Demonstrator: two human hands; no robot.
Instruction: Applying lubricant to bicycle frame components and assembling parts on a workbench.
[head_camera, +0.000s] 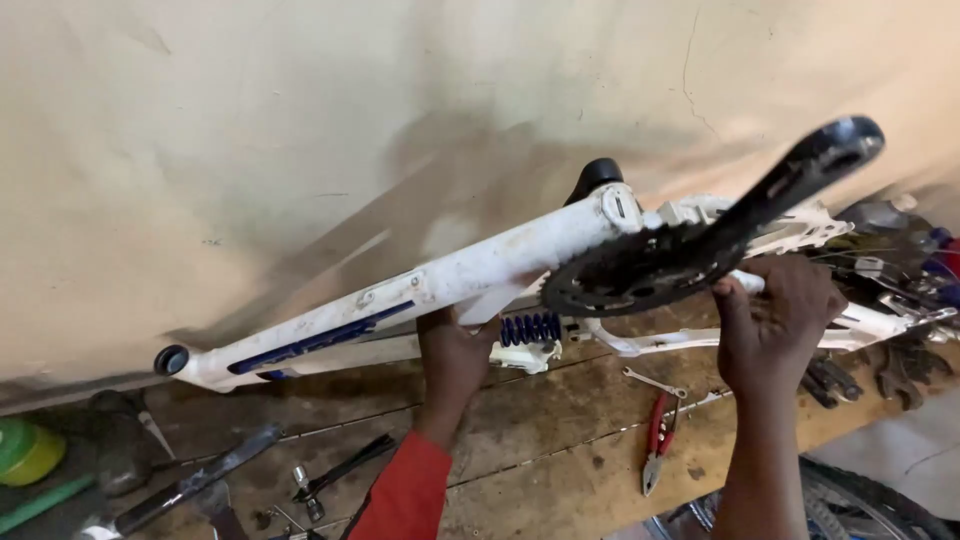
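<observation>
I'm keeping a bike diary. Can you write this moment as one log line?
left hand: grips white bike frame from below | right hand: on frame beside black chainring | red pliers: lying on wooden bench

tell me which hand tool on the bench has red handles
The pliers, lying on the wooden bench below the right hand. The silver spanner beside them and the dark tools at left show no red.

One bicycle frame, two hands, a scatter of tools

One white bicycle frame (470, 275) carries one black chainring set (640, 268), one black crank arm (800, 170) and one blue coil spring (531, 327). Two hands are on it: left hand (455, 355), right hand (775, 325). On the wooden bench (560, 440) lie one pair of red-handled pliers (657, 440) and one small spanner (655, 382); the dark tools at far right are too jumbled to count.
</observation>
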